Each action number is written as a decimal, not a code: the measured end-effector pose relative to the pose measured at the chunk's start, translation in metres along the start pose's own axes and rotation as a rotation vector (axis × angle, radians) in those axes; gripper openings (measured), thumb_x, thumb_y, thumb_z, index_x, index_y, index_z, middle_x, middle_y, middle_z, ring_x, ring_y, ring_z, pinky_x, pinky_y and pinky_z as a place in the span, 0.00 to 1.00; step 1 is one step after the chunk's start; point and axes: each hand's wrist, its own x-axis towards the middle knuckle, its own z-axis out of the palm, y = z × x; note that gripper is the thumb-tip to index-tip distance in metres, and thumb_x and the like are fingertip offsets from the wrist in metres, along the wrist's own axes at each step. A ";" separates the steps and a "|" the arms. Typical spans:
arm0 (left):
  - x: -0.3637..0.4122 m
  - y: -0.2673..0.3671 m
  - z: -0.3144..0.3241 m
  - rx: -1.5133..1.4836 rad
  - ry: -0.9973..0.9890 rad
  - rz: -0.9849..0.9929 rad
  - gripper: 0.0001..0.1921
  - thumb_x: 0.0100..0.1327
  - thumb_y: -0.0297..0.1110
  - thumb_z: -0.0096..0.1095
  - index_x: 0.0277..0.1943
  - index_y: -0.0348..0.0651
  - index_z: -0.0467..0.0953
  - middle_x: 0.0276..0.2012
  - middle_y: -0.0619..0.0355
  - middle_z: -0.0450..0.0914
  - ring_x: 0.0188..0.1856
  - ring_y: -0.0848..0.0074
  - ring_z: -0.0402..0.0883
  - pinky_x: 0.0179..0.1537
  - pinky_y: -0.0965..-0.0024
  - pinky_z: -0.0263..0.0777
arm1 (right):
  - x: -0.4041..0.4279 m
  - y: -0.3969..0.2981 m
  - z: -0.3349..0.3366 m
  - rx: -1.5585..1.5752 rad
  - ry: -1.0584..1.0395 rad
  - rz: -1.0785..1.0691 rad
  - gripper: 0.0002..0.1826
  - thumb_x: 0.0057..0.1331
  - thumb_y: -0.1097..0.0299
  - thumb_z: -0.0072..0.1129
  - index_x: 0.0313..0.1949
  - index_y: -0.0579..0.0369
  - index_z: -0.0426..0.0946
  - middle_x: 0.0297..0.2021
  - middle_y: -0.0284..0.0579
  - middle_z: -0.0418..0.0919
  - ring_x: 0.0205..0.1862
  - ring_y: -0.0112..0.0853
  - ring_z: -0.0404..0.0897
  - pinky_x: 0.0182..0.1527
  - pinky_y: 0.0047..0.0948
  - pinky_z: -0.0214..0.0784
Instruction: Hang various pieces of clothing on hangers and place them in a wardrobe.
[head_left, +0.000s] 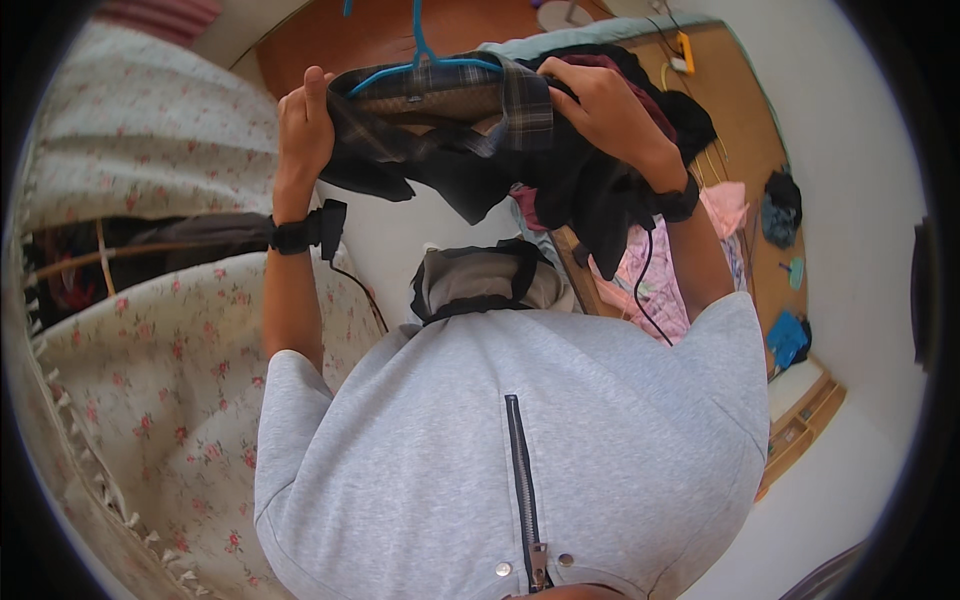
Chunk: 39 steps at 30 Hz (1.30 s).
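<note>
A dark garment with a plaid collar (527, 105) is stretched between my hands, high in the view. A blue clothes hanger (424, 60) sits inside its neck opening, with the hook pointing away from me. My left hand (306, 124) grips the left shoulder side of the garment, thumb upright; the fingers behind the cloth are partly hidden. At the other side, my right hand (611, 112) holds the garment just beside the collar, thumb and forefinger against the fabric. Black cloth (465, 187) hangs below the collar in uneven folds.
A floral fringed curtain (150, 375) covers the left side, with clothes on a rack (105, 251) showing through a gap. On the right, a bed (739, 105) bears dark clothes, pink patterned fabric (652, 277), a yellow power strip (685, 52) and a blue item (787, 337).
</note>
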 end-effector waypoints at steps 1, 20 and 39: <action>-0.008 -0.011 -0.018 -0.021 0.026 -0.059 0.37 0.81 0.58 0.37 0.35 0.26 0.79 0.22 0.49 0.76 0.28 0.71 0.73 0.35 0.64 0.68 | 0.010 -0.008 0.008 0.024 -0.077 0.015 0.15 0.74 0.59 0.56 0.46 0.60 0.76 0.33 0.61 0.80 0.38 0.56 0.79 0.40 0.44 0.71; -0.086 -0.126 -0.235 0.272 0.393 -0.126 0.30 0.80 0.51 0.48 0.27 0.30 0.67 0.17 0.49 0.58 0.22 0.67 0.53 0.24 0.61 0.58 | 0.206 -0.168 0.220 0.042 -0.255 -0.386 0.13 0.78 0.62 0.51 0.50 0.61 0.73 0.28 0.60 0.79 0.32 0.55 0.80 0.35 0.48 0.70; -0.045 -0.243 -0.246 0.457 0.572 -0.472 0.27 0.80 0.44 0.44 0.31 0.32 0.79 0.23 0.37 0.75 0.29 0.42 0.79 0.30 0.54 0.70 | 0.395 -0.056 0.301 0.576 -0.609 -0.405 0.17 0.76 0.61 0.57 0.38 0.65 0.74 0.21 0.60 0.69 0.22 0.53 0.64 0.25 0.41 0.59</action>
